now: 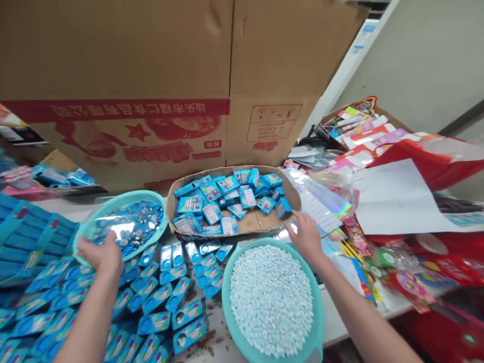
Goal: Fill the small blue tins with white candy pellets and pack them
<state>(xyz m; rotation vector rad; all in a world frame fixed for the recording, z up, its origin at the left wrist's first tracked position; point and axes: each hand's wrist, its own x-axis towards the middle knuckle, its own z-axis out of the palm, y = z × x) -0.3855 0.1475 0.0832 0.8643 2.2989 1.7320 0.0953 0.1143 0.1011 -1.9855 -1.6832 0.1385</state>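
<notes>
Plastic (123, 229) — clear, glinting — sat clamped in the left hand (101, 253) over a teal bowl (165, 214). Well apart, the right hand (307, 238), fingers parted, hung beside a cardboard tray (255, 222).

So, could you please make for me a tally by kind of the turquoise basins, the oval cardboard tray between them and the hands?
Turquoise basins: 2 (left basin, right basin)
Oval cardboard tray: 1
Hands: 2 (left hand, right hand)
Total: 5
</notes>
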